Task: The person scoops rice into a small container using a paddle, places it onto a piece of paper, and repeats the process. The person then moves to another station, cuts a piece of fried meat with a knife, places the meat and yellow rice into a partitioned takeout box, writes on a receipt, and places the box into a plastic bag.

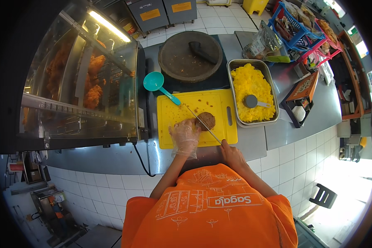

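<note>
A round brown patty [207, 121] lies on the yellow cutting board [167, 136], with brown crumbs scattered around it. My left hand [186, 136], in a clear plastic glove, rests its fingertips against the patty's left side. My bare right hand [232, 155] is closed around a knife's handle. The thin knife blade [201, 121] runs diagonally over the patty; whether it has cut in, I cannot tell. A teal ladle [154, 81] lies with its handle end over the board's upper left edge.
A glass warming cabinet [80, 86] with fried food stands at the left. Behind the board is a stone mortar [176, 55] with a dark pestle [201, 52]. At the right sit a metal tray [278, 114] of yellow food holding a measuring scoop [251, 101], and an open box [300, 99].
</note>
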Demonstrator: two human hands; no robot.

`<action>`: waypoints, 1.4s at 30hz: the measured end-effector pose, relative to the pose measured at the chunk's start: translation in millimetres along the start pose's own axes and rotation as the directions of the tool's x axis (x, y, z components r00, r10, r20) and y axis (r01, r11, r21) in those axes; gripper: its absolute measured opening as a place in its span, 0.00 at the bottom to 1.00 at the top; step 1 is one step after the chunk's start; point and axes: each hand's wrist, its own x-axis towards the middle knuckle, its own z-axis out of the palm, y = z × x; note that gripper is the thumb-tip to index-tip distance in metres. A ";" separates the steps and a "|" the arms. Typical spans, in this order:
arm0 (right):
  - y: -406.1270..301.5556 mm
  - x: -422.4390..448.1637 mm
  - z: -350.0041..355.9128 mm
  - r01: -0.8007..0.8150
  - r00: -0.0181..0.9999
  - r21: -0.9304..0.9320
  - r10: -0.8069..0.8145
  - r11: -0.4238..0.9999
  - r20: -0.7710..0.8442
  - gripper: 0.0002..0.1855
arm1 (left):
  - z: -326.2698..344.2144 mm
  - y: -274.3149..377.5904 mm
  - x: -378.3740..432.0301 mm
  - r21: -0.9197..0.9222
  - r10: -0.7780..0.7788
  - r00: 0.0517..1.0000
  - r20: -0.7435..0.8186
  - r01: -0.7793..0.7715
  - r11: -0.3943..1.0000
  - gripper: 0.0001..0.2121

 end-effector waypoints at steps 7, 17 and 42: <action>-7.5 3.1 -3.5 -0.018 1.000 0.038 0.019 0.999 -0.010 0.09 | 4.6 2.8 -3.4 -0.030 -0.044 0.998 -0.034 0.043 0.999 0.17; -5.4 16.1 17.5 -0.077 0.996 -0.018 0.077 0.997 0.034 0.08 | 9.0 1.2 -6.0 -0.021 -0.057 0.998 0.018 0.058 0.998 0.18; -17.8 10.8 15.9 -0.081 0.997 0.150 0.081 0.985 0.006 0.10 | 6.7 5.5 -13.2 -0.052 -0.086 0.994 -0.063 0.083 0.995 0.19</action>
